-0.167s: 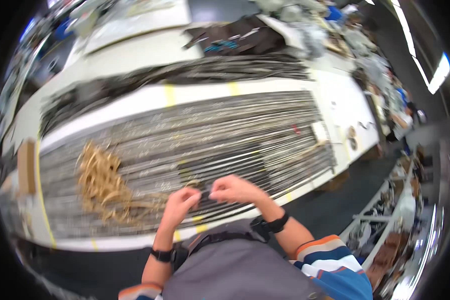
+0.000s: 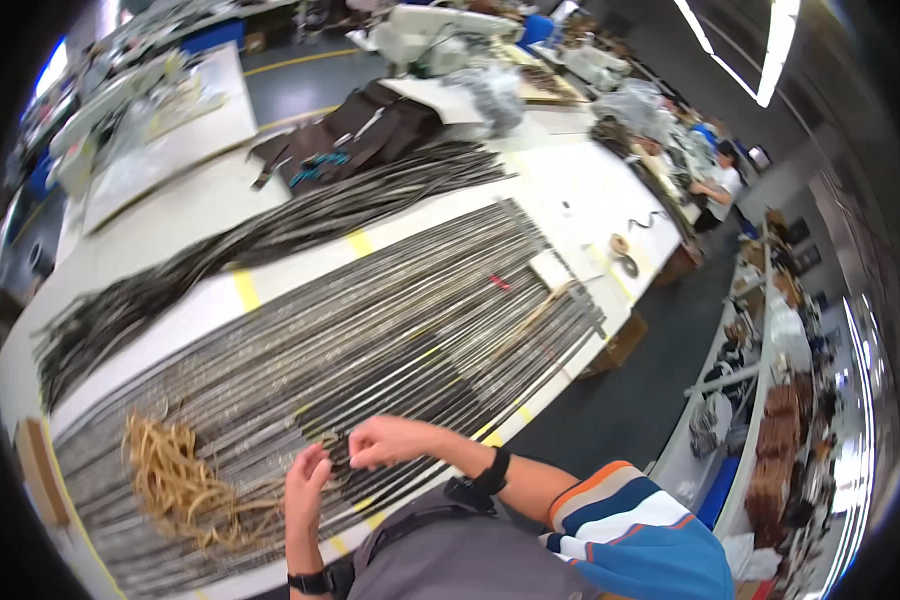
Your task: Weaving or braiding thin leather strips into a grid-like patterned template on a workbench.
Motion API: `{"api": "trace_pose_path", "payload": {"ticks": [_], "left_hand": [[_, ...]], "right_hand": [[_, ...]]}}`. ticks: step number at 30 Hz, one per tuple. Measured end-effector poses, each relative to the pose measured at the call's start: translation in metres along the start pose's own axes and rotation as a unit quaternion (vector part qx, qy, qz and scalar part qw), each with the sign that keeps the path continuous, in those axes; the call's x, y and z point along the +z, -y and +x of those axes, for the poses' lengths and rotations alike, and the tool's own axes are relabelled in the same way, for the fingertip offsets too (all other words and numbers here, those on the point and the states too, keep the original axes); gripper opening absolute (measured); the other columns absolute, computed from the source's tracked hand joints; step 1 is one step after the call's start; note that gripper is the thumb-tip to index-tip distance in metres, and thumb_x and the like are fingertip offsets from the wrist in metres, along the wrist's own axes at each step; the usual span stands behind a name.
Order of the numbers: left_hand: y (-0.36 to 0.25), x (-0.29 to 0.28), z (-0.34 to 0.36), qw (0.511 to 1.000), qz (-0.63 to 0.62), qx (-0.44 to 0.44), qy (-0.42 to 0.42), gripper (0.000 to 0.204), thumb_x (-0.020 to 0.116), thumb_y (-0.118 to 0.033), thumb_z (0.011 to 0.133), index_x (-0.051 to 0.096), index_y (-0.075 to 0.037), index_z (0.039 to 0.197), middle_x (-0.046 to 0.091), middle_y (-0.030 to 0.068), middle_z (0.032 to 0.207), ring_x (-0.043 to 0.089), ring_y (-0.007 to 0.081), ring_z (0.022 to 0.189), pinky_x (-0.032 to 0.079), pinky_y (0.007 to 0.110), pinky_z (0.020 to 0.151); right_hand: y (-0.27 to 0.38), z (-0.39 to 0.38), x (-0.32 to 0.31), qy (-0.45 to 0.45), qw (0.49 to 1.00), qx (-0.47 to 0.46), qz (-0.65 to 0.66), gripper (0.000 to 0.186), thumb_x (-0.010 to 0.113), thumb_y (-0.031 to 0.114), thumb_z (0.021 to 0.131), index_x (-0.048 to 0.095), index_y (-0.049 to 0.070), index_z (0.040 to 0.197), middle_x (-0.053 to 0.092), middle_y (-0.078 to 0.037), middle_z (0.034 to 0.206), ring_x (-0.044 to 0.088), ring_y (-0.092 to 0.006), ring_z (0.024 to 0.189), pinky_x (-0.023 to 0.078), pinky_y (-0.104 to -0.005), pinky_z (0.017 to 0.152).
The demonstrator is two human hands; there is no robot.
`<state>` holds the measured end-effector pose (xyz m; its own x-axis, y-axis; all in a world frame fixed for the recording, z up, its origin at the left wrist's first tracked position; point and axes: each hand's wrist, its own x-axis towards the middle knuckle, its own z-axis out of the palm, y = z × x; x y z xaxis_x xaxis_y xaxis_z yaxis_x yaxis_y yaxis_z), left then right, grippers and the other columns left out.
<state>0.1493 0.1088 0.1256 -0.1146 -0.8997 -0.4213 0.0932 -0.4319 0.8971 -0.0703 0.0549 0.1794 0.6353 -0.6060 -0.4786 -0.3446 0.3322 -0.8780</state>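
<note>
I see a thin dark strip (image 2: 342, 452) pinched between both hands at the lower centre of the frame, lying over the near edge of a broad bed of long grey strips (image 2: 390, 340) that runs diagonally from lower left to the right of centre. My right hand (image 2: 390, 442) is curled with its fingertips closed on the strip's end; my left hand (image 2: 306, 488), just beside it and lower, has its fingers bent against the same strip, though I cannot tell how firmly it grips. A black band sits on each wrist.

To the left of the hands, a loose tangle of tan cords (image 2: 180, 485) rests on the grey strips. The strips lie on a long white table (image 2: 590, 190) marked with yellow tape. Above them, a second bundle of darker strips (image 2: 270, 235) sweeps from the left edge toward the upper centre, ending near a heap of brown fabric (image 2: 370, 125). At the upper right, well apart, another person (image 2: 718, 180) in a white top sits at a cluttered bench.
</note>
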Motion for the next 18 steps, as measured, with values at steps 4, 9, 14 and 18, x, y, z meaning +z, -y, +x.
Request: {"api": "trace_pose_path", "payload": {"ticks": [4,9,14,18], "left_hand": [[-0.008,0.003,0.002,0.992,-0.086,-0.053,0.078,0.025,0.055,-0.013,0.091,0.055,0.002,0.111,0.061,0.0095,0.095,0.061,0.0176,0.083,0.052,0.030,0.072],[-0.017,0.010,0.005,0.998,-0.051,-0.018,0.038,0.009,0.058,-0.008,0.088,0.056,0.000,0.089,0.056,0.0036,0.072,0.054,0.0112,0.060,0.047,0.025,0.061],[-0.040,0.015,-0.012,0.995,0.085,0.052,0.017,0.006,0.057,-0.006,0.087,0.055,-0.001,0.087,0.054,0.0027,0.070,0.051,0.0092,0.059,0.042,0.023,0.057],[-0.055,0.013,-0.028,0.991,0.111,0.067,0.046,0.007,0.058,-0.005,0.086,0.057,0.001,0.086,0.057,0.0038,0.074,0.054,0.0100,0.063,0.045,0.023,0.061]], "right_hand": [[0.004,-0.009,-0.003,-0.007,1.000,-0.010,0.020,0.020,0.062,0.022,0.082,0.061,0.002,0.080,0.059,-0.004,0.065,0.050,-0.0087,0.051,0.041,-0.0257,0.045],[-0.006,-0.016,-0.003,-0.035,0.998,-0.042,0.018,0.017,0.060,0.017,0.082,0.060,0.000,0.078,0.060,-0.005,0.064,0.052,-0.0100,0.048,0.041,-0.0258,0.045],[-0.017,-0.012,0.005,-0.102,0.992,-0.053,-0.045,0.026,0.060,0.020,0.083,0.061,-0.004,0.093,0.064,-0.012,0.080,0.061,-0.0186,0.073,0.049,-0.0325,0.064],[-0.012,-0.001,0.018,-0.175,0.972,-0.157,0.009,0.028,0.060,0.025,0.086,0.062,-0.001,0.097,0.064,-0.010,0.086,0.060,-0.0172,0.081,0.048,-0.0313,0.072]]}}
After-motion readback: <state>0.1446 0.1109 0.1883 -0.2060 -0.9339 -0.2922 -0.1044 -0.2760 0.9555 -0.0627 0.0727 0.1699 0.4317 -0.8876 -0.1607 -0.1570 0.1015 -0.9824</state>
